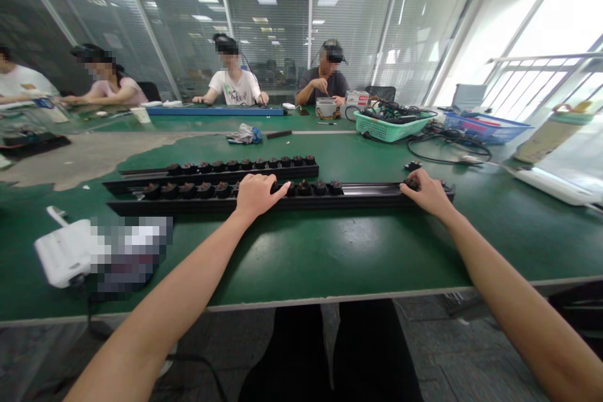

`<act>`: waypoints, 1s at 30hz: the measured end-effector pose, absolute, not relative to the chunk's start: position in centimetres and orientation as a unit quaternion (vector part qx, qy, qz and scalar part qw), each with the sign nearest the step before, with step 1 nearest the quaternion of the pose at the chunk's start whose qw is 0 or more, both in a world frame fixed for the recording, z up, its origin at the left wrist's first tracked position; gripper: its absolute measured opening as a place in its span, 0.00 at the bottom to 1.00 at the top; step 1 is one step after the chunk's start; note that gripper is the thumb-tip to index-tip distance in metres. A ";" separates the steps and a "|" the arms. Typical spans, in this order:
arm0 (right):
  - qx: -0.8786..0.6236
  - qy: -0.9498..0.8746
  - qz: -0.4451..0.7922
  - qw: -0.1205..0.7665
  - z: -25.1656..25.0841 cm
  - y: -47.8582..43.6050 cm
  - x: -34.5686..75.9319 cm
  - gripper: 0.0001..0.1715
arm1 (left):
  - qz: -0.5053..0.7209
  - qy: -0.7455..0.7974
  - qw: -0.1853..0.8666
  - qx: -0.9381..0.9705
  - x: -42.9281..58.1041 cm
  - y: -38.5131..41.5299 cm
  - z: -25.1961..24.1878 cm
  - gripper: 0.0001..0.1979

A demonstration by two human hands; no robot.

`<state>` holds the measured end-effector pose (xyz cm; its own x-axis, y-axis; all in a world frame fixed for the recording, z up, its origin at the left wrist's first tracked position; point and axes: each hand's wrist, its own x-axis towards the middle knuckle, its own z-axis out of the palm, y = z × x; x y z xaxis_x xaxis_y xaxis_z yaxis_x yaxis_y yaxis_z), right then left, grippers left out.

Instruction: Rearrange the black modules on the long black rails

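A long black channel strip [362, 200] lies across the table in front of me, with a row of small black socket-like modules [206, 190] set in it. Between that row and the right end runs a bare shiny stretch. My left hand [257, 195] is closed over the strip's middle, fingers over the modules and thumb pointing right; the fingertips are hidden. At the right end, my right hand [424, 191] pinches a black module [412, 183] at the channel. Behind lies a second black strip [282, 172] with similar modules. A loose black module [413, 165] sits beyond my right hand.
A white device [66, 251] and a blurred-out object lie front left. Farther back are a crumpled grey-blue cloth [245, 134], a green basket [396, 127] of cables, a blue basket [487, 129] and a bottle [551, 135]. Several people sit across the table.
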<state>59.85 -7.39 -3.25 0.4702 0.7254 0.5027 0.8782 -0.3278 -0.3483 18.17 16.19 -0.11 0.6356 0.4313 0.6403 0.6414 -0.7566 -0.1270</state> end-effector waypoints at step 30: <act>-0.821 -0.456 -0.101 0.328 -3.5 -7.1 61.1 0.26 | -0.304 -0.300 0.153 -0.891 18.3 16.1 -0.1 0.27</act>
